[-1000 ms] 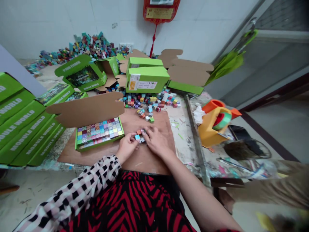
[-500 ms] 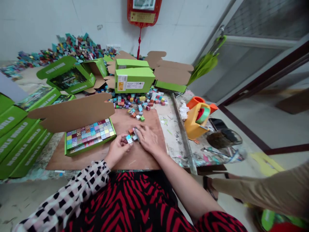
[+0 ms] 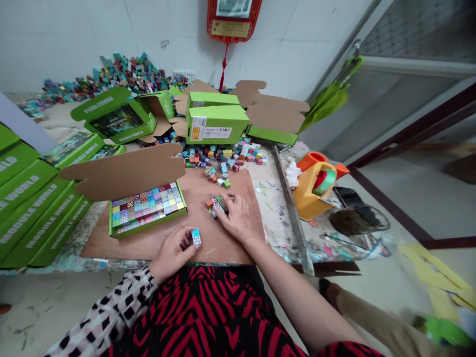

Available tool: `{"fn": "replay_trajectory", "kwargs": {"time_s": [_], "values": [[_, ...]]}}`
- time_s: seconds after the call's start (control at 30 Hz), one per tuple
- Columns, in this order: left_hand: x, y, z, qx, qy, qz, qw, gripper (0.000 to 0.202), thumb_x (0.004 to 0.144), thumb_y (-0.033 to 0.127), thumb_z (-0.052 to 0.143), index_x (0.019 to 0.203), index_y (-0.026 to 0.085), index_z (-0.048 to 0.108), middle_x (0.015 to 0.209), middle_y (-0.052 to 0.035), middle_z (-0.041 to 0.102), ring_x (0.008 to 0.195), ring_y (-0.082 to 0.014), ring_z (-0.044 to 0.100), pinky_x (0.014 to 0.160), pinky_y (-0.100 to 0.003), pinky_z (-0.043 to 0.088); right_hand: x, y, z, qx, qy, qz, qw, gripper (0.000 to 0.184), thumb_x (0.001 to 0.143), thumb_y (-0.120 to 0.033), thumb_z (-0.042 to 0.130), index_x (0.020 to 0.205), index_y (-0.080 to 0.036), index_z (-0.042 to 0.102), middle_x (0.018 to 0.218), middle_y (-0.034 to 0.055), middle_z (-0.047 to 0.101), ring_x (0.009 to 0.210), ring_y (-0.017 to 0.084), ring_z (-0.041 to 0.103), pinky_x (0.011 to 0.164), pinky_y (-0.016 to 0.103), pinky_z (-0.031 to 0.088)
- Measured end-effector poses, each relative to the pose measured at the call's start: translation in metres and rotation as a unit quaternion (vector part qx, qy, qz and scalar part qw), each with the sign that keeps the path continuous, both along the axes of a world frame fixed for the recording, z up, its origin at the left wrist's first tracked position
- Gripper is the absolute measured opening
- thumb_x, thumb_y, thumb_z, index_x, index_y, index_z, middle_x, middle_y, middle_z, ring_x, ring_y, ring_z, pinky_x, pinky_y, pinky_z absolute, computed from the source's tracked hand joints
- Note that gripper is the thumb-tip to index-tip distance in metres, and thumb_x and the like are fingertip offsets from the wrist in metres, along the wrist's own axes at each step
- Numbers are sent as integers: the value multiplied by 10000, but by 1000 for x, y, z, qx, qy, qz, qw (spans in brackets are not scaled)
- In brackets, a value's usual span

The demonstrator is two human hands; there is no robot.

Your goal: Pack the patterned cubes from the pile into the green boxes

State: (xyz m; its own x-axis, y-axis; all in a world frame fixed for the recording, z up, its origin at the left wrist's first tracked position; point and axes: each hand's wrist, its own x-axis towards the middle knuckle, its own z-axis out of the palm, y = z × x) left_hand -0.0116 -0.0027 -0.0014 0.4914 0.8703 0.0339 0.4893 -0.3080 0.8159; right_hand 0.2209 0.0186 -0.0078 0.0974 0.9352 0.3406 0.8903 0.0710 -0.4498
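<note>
Close to the table's front edge, my left hand (image 3: 174, 252) is closed, pinching a small blue-and-white patterned cube (image 3: 196, 237) between thumb and fingers. My right hand (image 3: 235, 217) rests on the brown board (image 3: 208, 248), its thumb and fingers closed around a small cluster of patterned cubes (image 3: 214, 204); the fingers partly cover them. Left of both hands stands an open green box (image 3: 148, 221), packed with rows of colourful cubes (image 3: 147, 204), its cardboard lid flap (image 3: 126, 171) raised. Several loose cubes (image 3: 219, 177) lie just beyond my right hand.
Stacked green boxes (image 3: 33, 213) stand at the left. More green boxes (image 3: 219, 124) and heaped cubes (image 3: 122, 74) lie at the back. On the right are a metal bar (image 3: 292, 208), a yellow tape dispenser (image 3: 310, 191) and a black dustpan (image 3: 359, 215). Another person's leg (image 3: 372, 312) shows lower right.
My left hand has drawn back toward my body with the blue-and-white cube, away from my right hand. My right hand stays at the cube cluster. The view has turned slightly left.
</note>
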Motion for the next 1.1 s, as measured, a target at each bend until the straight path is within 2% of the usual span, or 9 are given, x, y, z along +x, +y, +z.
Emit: {"fn": "replay_trajectory", "kwargs": {"time_s": [0.07, 0.13, 0.23, 0.3, 0.47, 0.67, 0.83, 0.97, 1.1], "values": [[0, 0, 2, -7, 7, -6, 1000, 348, 817, 309, 582, 1148, 204, 561, 835, 1, 586, 679, -123, 555, 630, -253, 477, -3, -2, 5, -7, -60, 29, 998, 564, 852, -541, 514, 1333, -247, 526, 1372, 151, 419, 1215, 325, 405, 982, 499, 349], [-2, 0, 4, -18, 17, -8, 1000, 355, 824, 332, 573, 1153, 202, 554, 814, 5, 589, 672, -127, 565, 637, -263, 487, -5, -4, 10, -14, -92, 61, 994, 535, 867, -529, 498, 1345, -289, 513, 1459, 117, 358, 1280, 332, 331, 1014, 520, 293], [-7, 0, 5, -33, 28, -4, 999, 386, 822, 381, 567, 1156, 191, 542, 764, 12, 597, 657, -140, 583, 645, -282, 504, -6, -4, 16, -24, -101, 92, 990, 452, 917, -462, 445, 1327, -291, 526, 1412, 75, 448, 1275, 284, 338, 1053, 494, 238], [-11, 1, 3, -38, 32, 12, 999, 410, 816, 418, 572, 1155, 190, 535, 768, 7, 616, 673, -151, 603, 661, -296, 517, -5, -3, 17, -23, -97, 96, 990, 431, 932, -427, 428, 1320, -268, 527, 1368, 67, 494, 1240, 255, 370, 1052, 462, 243], [-14, 3, -3, -50, 40, 39, 997, 502, 784, 493, 616, 1176, 193, 527, 868, -27, 681, 741, -180, 650, 711, -317, 546, -3, -2, 16, -14, -76, 93, 993, 409, 927, -410, 438, 1290, -248, 535, 1344, 76, 497, 1180, 232, 409, 1008, 428, 292], [-12, -1, -3, -87, -11, 99, 991, 576, 694, 531, 700, 1132, 189, 548, 965, -59, 713, 868, -236, 685, 773, -331, 563, 0, -5, 22, -26, -60, 95, 993, 407, 901, -417, 472, 1263, -239, 530, 1338, 70, 492, 1144, 235, 423, 969, 439, 324], [-11, -3, -3, -103, -32, 133, 985, 602, 613, 524, 766, 1094, 222, 566, 933, -42, 722, 833, -239, 689, 720, -307, 572, 3, -9, 26, -13, -47, 87, 995, 362, 889, -416, 468, 1193, -245, 562, 1253, 55, 531, 1086, 228, 445, 932, 423, 345], [-10, -2, 0, -94, -17, 155, 983, 630, 578, 557, 771, 1074, 220, 576, 904, -44, 724, 783, -243, 686, 629, -301, 573, 3, -10, 24, -17, -24, 43, 999, 302, 840, -408, 503, 1071, -246, 612, 1130, 56, 556, 1002, 239, 461, 892, 430, 355], [-3, -3, 9, -99, -4, 164, 981, 637, 567, 592, 757, 1046, 208, 589, 883, -49, 725, 764, -244, 683, 628, -313, 572, 4, -10, 23, -27, 6, 1, 1000, 250, 800, -374, 533, 998, -257, 631, 1066, 59, 555, 979, 255, 462, 890, 444, 353]]}}
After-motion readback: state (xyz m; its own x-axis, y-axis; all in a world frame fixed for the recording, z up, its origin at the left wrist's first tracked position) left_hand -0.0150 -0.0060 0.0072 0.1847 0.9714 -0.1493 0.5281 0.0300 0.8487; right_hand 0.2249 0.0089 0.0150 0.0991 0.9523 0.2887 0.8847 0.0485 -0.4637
